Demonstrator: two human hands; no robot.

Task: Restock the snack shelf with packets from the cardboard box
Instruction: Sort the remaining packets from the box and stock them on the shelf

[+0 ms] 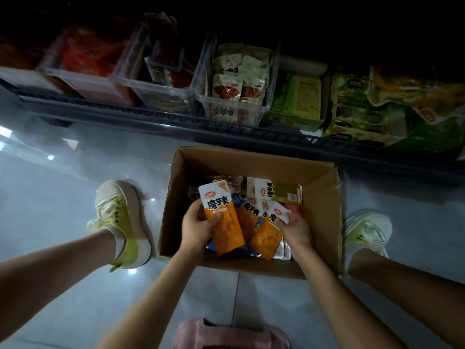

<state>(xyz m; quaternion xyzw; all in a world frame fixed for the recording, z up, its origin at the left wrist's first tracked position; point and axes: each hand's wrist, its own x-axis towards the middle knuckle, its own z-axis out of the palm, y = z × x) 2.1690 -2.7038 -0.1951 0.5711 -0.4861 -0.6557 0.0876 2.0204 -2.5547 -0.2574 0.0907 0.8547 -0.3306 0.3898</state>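
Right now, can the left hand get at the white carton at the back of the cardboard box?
Probably yes: the white carton lies uncovered, but the left hand grips an orange packet, so it is occupied.

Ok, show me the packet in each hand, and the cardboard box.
left packet (226, 233): head view, on its orange lower half.
right packet (265, 239): head view, on its orange lower body.
cardboard box (251, 163): head view, on its far inner wall.
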